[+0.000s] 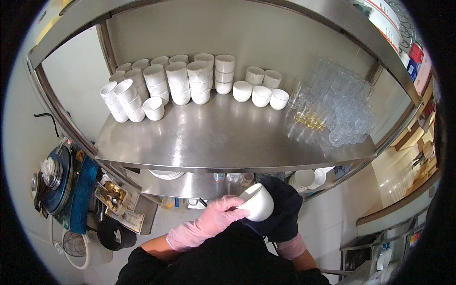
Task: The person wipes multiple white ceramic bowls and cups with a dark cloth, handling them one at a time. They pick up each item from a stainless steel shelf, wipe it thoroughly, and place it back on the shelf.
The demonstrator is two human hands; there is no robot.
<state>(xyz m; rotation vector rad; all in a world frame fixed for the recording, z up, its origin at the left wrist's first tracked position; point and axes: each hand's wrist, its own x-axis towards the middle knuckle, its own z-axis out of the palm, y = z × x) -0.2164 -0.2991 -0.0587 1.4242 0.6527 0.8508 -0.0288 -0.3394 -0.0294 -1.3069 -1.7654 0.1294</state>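
My left hand (pixel 213 217), in a pink glove, grips the rim of a white ceramic cup (pixel 262 205) that is tilted on its side in front of my chest. A dark cloth (pixel 285 199) drapes over my right hand (pixel 291 246); only the gloved wrist shows, and the cloth lies against the cup's far side. Beyond them, white cups (pixel 178 83) stand on a stainless steel shelf (pixel 213 142), many in stacks, with some single cups (pixel 261 96) at the middle right.
Clear drinking glasses (pixel 349 103) crowd the shelf's right side, several with yellowish bases (pixel 310 119). White plates (pixel 166 174) and bowls (pixel 304 179) sit on the lower shelf. To the left are a tray of utensils (pixel 112 196), a black bin (pixel 115 235) and a white bucket (pixel 87 253).
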